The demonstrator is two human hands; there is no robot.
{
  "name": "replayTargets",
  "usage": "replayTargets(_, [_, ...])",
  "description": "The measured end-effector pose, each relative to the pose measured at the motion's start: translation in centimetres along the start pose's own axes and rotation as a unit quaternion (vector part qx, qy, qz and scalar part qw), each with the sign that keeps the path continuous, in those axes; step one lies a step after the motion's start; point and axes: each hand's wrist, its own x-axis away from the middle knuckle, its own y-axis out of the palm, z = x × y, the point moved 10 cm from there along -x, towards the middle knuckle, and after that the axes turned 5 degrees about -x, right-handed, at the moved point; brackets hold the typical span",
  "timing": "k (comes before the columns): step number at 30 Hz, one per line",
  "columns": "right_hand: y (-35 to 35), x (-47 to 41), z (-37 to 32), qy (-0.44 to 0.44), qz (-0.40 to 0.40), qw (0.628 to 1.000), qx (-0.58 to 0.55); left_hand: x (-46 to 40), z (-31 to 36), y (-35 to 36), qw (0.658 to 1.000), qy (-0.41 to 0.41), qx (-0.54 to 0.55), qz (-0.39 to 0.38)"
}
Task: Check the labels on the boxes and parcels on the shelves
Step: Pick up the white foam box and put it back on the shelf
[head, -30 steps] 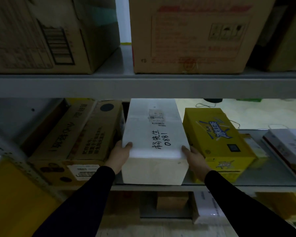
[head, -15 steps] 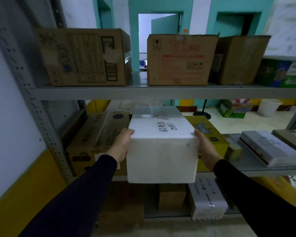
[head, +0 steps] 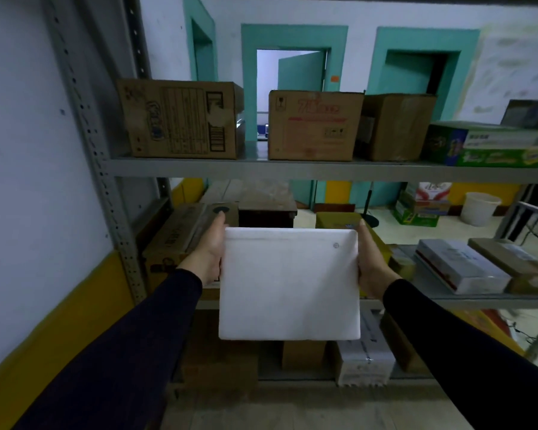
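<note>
**One white box in hand, most of the shelves apparently unchecked**

The person holds a white, blocky foam-like box (head: 289,283) out in front of the metal shelving rack (head: 261,169), clear of the shelf boards. The left hand (head: 210,254) presses flat against the box's left side with the fingers stretched along it; the right hand (head: 370,262) does the same on the opposite side. Neither hand curls round an edge, so the box is carried by pressure from both palms. The face turned toward the camera is plain white with only a small round mark near the right hand; no label shows on it, so any label must sit on a face that is out of sight here.

As a judgement, the task is at an early or middle stage: this one parcel is under inspection, and nothing shows which of the others have been read.

Above both hands, on the upper shelf, stand a brown cardboard carton with a printed barcode (head: 180,119), a brown carton with red print (head: 314,125), a plain brown carton (head: 396,127) and a green printed carton (head: 488,144). Just beyond the left hand lies a long brown cardboard box (head: 180,237); beyond the right hand a yellow box (head: 339,219) peeks out. Further right of the right hand lie a flat white-wrapped parcel (head: 460,268) and a flat brown parcel (head: 510,259). Below the hands, more parcels sit on the bottom level.
</note>
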Motion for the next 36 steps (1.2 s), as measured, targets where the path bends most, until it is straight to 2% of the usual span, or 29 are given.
replayTargets(9, [-4.6,0.5,0.3,0.075,-0.054,0.995,0.032,3.1,-2.2,2.6,0.994,-0.025,-0.042,0.101])
replayTargets(15, [-6.7,0.0,0.5,0.087,-0.063,0.994,0.037,4.2,-2.2,5.6,0.993,-0.023,-0.053,0.107])
replayTargets(21, [-7.7,-0.3,0.2,0.067,-0.044,0.997,-0.020,4.9,-1.6,5.6,0.990,-0.003,-0.059,0.125])
replayTargets(25, [-8.7,-1.3,0.3,0.072,-0.038,0.997,-0.010,4.8,-2.5,4.8,0.992,-0.019,-0.059,0.107])
replayTargets(30, [-6.9,-0.7,0.6,0.075,-0.086,0.992,0.056,3.7,-4.0,4.2,0.992,-0.041,-0.117,0.039])
replayTargets(34, [-7.0,-0.6,2.3,0.075,-0.083,0.988,0.106,3.2,-4.3,2.7,0.990,-0.038,-0.116,0.066])
replayTargets(36, [-6.8,-0.6,2.9,0.072,-0.097,0.987,0.103,2.4,-4.8,2.0,0.985,-0.036,-0.158,0.057])
